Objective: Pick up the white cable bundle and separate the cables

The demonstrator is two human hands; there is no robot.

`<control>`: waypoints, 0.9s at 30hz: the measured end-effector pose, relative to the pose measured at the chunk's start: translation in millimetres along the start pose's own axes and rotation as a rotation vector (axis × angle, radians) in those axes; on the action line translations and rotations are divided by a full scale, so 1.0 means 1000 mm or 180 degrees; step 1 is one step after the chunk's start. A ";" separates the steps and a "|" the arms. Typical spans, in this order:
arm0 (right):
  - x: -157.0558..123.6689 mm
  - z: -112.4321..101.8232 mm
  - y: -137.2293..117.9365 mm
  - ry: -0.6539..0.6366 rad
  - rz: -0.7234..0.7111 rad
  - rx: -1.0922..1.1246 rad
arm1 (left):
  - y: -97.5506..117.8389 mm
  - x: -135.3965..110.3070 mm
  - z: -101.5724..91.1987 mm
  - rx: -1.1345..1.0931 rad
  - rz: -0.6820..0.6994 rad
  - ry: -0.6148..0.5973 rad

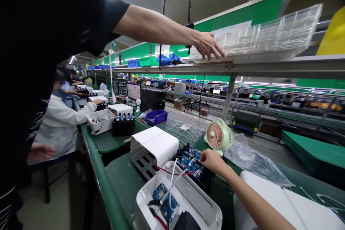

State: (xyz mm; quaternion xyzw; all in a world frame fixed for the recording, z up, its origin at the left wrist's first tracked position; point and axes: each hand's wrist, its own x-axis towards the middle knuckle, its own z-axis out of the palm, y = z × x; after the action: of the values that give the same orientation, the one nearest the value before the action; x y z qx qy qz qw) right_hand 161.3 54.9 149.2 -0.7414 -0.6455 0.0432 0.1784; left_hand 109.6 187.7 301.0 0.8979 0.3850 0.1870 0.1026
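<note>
My right hand (pixel 212 160) reaches in from the lower right, its fingers pinched together at the edge of a row of blue circuit boards (pixel 191 158) on black holders. What those fingers grip, if anything, is hidden. Red and white wires run from these boards into an open white plastic housing (pixel 140 201) in front of me. Inside it lies another blue circuit board (pixel 165 201). An upright white cover (pixel 156 143) with slots stands just behind. My left hand is out of view.
A standing person in black stretches an arm (pixel 159 25) over the bench towards clear plastic trays (pixel 269 39) on the shelf. A green fan (pixel 219 134), plastic bag (pixel 250 154) and white casing (pixel 285 205) lie to the right. Seated co-workers (pixel 61 115) are at left.
</note>
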 end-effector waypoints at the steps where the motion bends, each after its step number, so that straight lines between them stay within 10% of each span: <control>1: 0.001 -0.001 0.001 0.0003 0.0058 -0.0013 | -0.014 -0.026 0.042 0.0019 -0.0040 -0.0104; 4: 0.004 -0.002 0.003 -0.0091 0.0301 0.0078 | -0.054 -0.119 0.172 0.0045 -0.0181 -0.0572; 7: 0.008 0.000 0.005 -0.0296 0.0644 0.0303 | -0.074 -0.186 0.243 0.0015 -0.0138 -0.0830; 10: 0.011 0.004 0.005 -0.0396 0.0878 0.0451 | -0.070 -0.202 0.237 -0.0193 0.0182 -0.0563; 18: 0.015 0.001 -0.002 -0.0513 0.0834 0.0337 | -0.034 -0.162 0.145 -0.0029 0.0130 -0.0018; 27: 0.014 -0.004 -0.001 -0.0695 0.0835 0.0333 | -0.040 -0.259 0.205 -0.0398 0.0272 -0.0276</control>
State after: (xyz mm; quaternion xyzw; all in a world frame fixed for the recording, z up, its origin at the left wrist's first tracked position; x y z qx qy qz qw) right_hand 163.2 67.8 155.3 -0.7998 -0.5557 0.1799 0.1384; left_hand 4.8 17.9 35.0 0.9126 0.3291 0.1758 0.1670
